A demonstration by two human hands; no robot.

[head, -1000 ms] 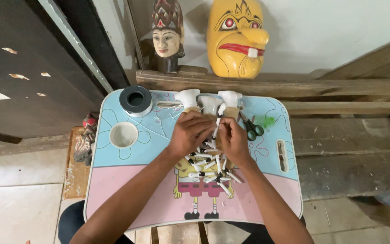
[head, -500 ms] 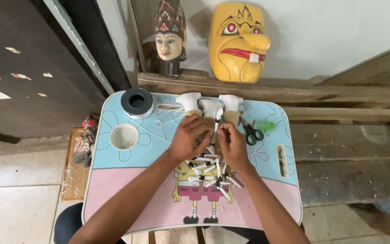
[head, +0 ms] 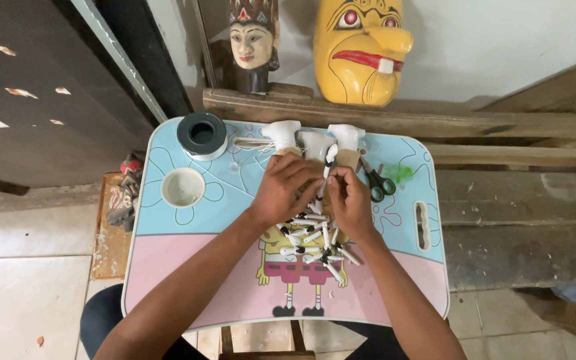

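Both hands have barely shifted since the earlier frames, staying together above the pile of white tubes

Head view: the left hand and right hand pinch one white tube between them, each grip clenched on it, just above the pile at the tabletop centre; scissors lie right of the pile, a black tape roll and a white cup well left

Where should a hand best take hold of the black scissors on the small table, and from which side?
Grip the scissors at the two finger loops, coming from the near right side. They lie flat beside the right hand, loops toward the person and blades pointing away toward the wooden ledge, so the loops seem the easiest part to reach.
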